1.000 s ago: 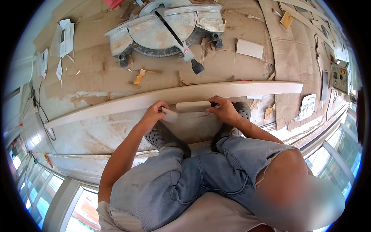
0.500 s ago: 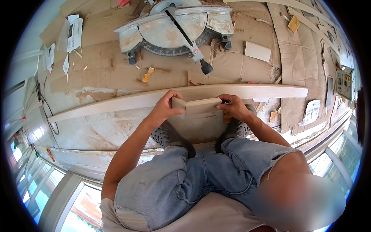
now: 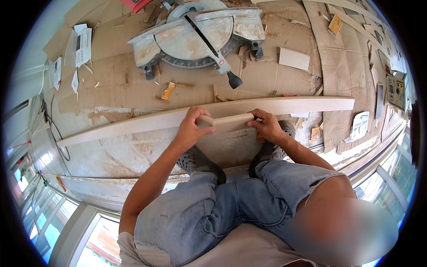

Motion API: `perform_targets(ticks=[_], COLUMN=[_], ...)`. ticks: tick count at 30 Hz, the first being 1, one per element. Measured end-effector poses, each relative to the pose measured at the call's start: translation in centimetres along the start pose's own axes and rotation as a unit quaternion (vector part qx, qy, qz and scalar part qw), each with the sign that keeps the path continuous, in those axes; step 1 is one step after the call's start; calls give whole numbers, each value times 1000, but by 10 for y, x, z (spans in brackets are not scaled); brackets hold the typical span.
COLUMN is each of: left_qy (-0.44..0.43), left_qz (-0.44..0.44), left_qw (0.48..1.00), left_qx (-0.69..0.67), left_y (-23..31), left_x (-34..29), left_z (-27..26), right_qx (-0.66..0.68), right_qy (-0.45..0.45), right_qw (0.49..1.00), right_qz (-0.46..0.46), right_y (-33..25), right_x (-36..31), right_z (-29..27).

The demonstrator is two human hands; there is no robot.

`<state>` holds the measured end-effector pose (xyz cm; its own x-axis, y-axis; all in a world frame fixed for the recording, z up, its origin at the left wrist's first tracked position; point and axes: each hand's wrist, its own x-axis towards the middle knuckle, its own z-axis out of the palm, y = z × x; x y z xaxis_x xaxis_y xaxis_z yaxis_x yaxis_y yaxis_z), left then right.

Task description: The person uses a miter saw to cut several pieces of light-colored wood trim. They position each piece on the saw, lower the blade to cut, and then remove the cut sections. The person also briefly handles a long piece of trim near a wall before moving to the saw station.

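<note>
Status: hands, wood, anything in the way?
Left hand on short wood piece, right hand on longer piece. Ends appear to meet, angled. No obstruction seen; long board beyond.

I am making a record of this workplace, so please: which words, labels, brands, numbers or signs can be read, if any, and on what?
Nothing can be quoted reliably.
White package, upper left: dark print, too small.
Crumpled white sheet, right: dark lettering, too blurred.
Saw base, curved scale: fine markings, too small.
Its red label: too small.
Panelled device, far right: markings too small.
Held wood pieces: no writing visible.
</note>
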<state>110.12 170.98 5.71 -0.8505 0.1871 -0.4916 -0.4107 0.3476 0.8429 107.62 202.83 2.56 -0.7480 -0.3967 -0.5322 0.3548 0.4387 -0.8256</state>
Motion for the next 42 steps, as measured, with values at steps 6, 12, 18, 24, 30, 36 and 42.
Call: perform_targets(ticks=[6, 12, 18, 24, 30, 36, 42], left_qy=[-1, -13, -5, -62, -63, -97, -73], left_qz=[63, 78, 22, -40, -37, -37, 34], left_qw=[998, 997, 999, 997, 995, 972, 945], left_qx=[17, 20, 49, -17, 70, 210, 317], left_y=[-8, -16, -28, -32, -54, -52, -49], left_x=[-1, 0, -18, -13, -23, -29, -39], left_z=[3, 4, 9, 9, 19, 46, 42], right_qx=[19, 11, 15, -109, -449, -507, -455], right_qy=[19, 17, -4, -36, 136, 76, 101], right_qw=[999, 999, 997, 992, 869, 857, 874], right_qz=[-23, -42, 74, -51, -157, -53, -135], right_y=[2, 3, -1, 14, -12, 10, -12], right_x=[-4, -6, -14, -12, -4, 13, 13], right_z=[3, 3, 24, 27, -42, -78, -60])
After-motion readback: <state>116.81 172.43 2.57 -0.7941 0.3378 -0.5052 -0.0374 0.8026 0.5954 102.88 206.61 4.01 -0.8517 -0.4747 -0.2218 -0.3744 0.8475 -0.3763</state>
